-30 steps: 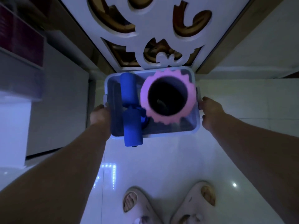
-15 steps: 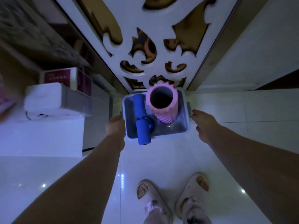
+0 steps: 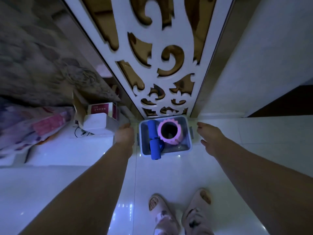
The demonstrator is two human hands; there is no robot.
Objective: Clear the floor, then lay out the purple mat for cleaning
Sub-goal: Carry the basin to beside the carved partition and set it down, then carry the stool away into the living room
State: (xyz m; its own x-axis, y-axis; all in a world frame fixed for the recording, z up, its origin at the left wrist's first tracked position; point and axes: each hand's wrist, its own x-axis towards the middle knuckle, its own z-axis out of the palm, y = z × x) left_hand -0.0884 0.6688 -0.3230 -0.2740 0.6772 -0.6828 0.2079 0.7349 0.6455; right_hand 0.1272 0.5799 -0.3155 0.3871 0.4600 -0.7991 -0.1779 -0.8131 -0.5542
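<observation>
Glossy white floor point(image 3: 81, 177) fills the lower half of the head view, dim and blue-lit, and a carved white screen point(image 3: 152, 36) rises from centre to the top edge. At the screen's foot, in mid-frame, stands a pale bin point(image 3: 190, 145) set close against it. Inside, a pink roller point(image 3: 178, 140) stands on end with its hollow core facing up, and just left of it a blue roller point(image 3: 153, 128) pokes out over the bin's near rim. The left hand point(image 3: 124, 135) hangs just beside the bin's left wall, not touching it, its fingers loosely bent and holding nothing. The right hand point(image 3: 209, 137) is off the right side, clear of the handle, its fingers relaxed and spread, also empty. Boxes point(image 3: 100, 109) sit on a low white ledge at middle left; two slippers point(image 3: 179, 216) show at the bottom edge. Judging by this, the bin looks parked out of the way, so clearing seems done or nearly so here. No purple mat shows anywhere, so fetching and unrolling it is all yet to do.
</observation>
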